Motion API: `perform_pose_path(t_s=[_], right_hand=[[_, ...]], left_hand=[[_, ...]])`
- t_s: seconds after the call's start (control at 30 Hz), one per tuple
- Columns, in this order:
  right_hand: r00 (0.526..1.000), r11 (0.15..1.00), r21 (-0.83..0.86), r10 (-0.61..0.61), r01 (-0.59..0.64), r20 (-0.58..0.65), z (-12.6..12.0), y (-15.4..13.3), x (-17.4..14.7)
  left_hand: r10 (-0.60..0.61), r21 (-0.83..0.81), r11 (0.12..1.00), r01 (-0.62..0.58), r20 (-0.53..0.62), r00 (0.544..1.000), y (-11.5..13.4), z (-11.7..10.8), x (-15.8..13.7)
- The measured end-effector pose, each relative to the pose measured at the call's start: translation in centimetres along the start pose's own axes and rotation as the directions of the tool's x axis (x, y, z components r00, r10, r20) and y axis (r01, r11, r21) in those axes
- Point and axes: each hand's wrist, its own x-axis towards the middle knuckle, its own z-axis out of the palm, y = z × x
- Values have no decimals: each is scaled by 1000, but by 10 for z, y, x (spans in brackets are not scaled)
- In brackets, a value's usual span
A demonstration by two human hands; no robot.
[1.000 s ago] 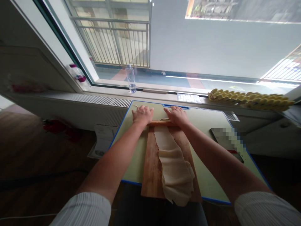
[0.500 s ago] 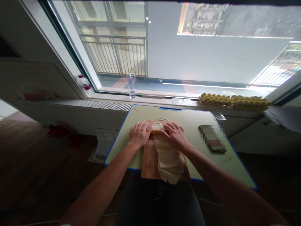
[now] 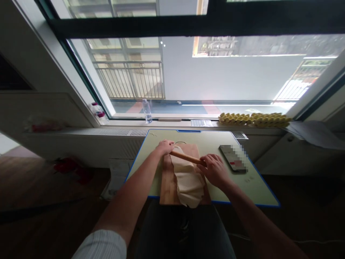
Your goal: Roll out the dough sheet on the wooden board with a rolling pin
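Observation:
A long sheet of pale dough (image 3: 187, 183) lies on a wooden board (image 3: 168, 187), its near end hanging slightly over the board's front edge. Across the upper part of the sheet a wooden rolling pin (image 3: 185, 157) slants down to the right. My right hand (image 3: 215, 168) is closed around the pin's right end. At the far left corner of the dough, my left hand (image 3: 164, 147) has its fingers closed at the sheet's edge, just above the pin's left end. The exact contact of those fingertips is small and partly hidden.
The board rests on a pale green table (image 3: 212, 140) with a blue rim. A phone (image 3: 233, 158), partly blurred out, lies at the right. Along the windowsill stand a clear bottle (image 3: 147, 111) and yellow egg trays (image 3: 253, 119). My legs are below the front edge.
The dough's far end, earlier curled at the pin, now lies flatter. The pin has turned from level to slanting. My right hand moved right and nearer; my left hand closed at the far edge.

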Motion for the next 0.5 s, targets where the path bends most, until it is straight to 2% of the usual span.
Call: perform_pose_path(t_s=[0.13,0.27,0.37,0.5], right_hand=[[994,994,12,107,-107,-8,-3,27,-36],[963,962,40,270,-270,12,1,39,-61],[907,907,30,420,-420,10,4,37,-67],[859,855,77,511,-513,39,5,30,-57]], left_hand=[[43,41,998,-46,62,997,6,2,18],[-4,52,999,-1,103,995,10,2,18],[-20,42,999,14,141,990,11,-3,15],[74,-55,996,-68,112,991,11,-15,6]])
